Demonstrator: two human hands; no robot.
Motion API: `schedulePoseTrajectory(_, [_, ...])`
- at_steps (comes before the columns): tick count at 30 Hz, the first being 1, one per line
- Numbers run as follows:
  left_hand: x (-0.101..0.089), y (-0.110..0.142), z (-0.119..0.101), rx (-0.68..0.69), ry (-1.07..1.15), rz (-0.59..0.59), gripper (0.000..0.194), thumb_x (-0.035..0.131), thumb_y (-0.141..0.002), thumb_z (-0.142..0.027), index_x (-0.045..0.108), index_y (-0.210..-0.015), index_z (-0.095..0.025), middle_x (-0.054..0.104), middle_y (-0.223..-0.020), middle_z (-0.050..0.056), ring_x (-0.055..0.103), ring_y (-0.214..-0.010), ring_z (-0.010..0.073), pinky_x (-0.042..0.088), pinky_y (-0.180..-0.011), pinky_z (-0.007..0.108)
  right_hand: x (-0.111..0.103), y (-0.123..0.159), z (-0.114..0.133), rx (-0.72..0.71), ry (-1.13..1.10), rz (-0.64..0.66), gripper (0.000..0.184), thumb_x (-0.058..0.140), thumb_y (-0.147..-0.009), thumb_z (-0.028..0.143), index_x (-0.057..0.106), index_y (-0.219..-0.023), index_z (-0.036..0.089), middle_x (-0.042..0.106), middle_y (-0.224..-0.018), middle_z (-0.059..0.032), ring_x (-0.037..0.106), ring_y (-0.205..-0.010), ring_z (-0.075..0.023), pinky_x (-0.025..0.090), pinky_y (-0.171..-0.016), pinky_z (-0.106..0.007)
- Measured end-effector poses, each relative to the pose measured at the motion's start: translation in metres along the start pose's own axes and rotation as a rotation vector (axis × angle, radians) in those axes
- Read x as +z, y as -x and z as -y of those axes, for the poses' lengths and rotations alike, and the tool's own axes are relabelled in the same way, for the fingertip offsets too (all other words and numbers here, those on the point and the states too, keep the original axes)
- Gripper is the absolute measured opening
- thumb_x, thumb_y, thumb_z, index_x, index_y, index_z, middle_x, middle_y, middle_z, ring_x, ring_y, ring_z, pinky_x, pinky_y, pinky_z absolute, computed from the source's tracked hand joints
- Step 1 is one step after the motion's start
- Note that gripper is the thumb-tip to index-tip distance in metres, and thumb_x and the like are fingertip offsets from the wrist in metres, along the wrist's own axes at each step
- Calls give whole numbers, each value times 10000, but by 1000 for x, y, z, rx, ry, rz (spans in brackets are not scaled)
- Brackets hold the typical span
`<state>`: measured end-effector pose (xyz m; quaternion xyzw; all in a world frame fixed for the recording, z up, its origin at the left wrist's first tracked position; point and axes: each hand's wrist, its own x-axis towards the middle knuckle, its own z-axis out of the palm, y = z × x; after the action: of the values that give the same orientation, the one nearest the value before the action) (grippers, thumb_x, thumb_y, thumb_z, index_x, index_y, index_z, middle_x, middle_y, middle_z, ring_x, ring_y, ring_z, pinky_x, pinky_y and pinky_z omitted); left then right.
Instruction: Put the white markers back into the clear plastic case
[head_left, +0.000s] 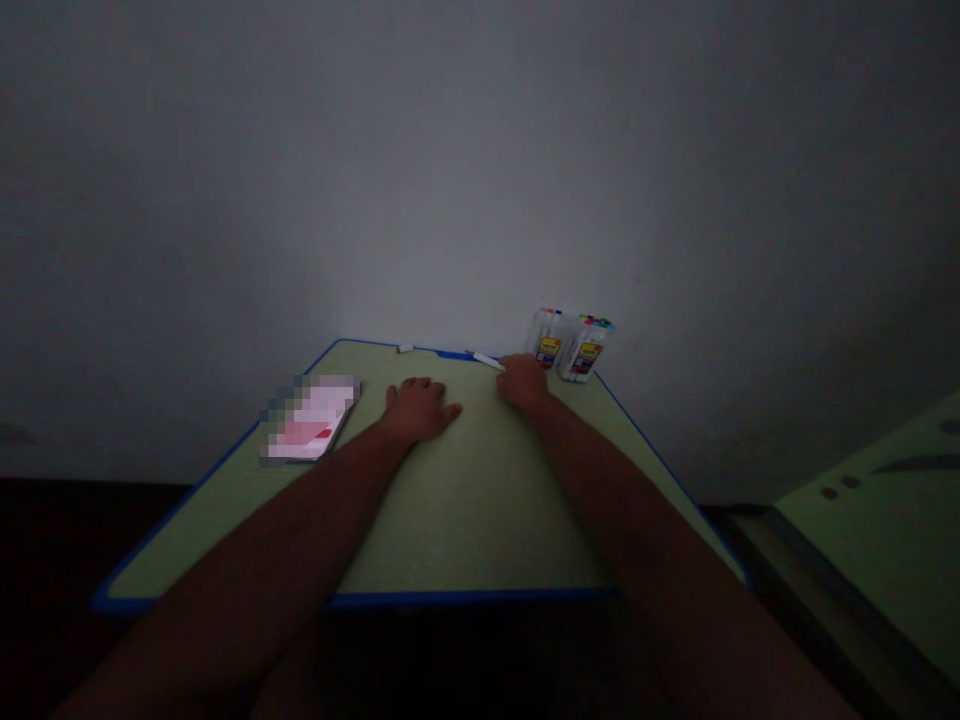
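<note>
My left hand [420, 405] lies palm down on the green table top, fingers spread, with nothing in it. Farther back and to the right, my right hand [523, 382] is closed, its fingers curled round the near end of a slim white pen-like tool [487, 360] with a thin dark tip. That tip points left along the table's back edge; its exact kind is too small and dim to tell. To the left of my left hand lies a booklet or tablet [319, 415] with a pale and pink face, partly blurred out.
Two clear cases of coloured markers [585, 350] stand at the back right, just beyond my right hand. A small white block [405, 349] sits at the back edge. The green table [465, 520] has a blue rim and meets a grey wall [450, 200]. A green panel [892, 520] stands at right.
</note>
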<state>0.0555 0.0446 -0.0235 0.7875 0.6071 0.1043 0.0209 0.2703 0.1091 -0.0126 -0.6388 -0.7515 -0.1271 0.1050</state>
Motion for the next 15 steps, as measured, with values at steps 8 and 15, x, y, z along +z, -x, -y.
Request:
schedulePoseTrajectory(8, [0, 1, 0, 18, 8, -12, 637, 392, -896, -637, 600, -1311, -201, 558, -1415, 181, 449, -1321, 389, 349, -1043, 606, 4, -12, 10, 76, 35, 130, 340, 489, -903, 242, 711, -1142, 144, 706, -1169, -171, 615, -1104, -318, 494, -910, -407])
schedulePoseTrajectory(15, [5, -3, 1, 15, 20, -12, 647, 398, -891, -626, 574, -1348, -204, 510, -1477, 174, 418, -1354, 391, 327, -1053, 656, 2, -11, 10, 143, 3, 110, 319, 503, -891, 202, 709, -1129, 146, 722, -1128, -157, 659, -1063, -282, 508, -880, -361])
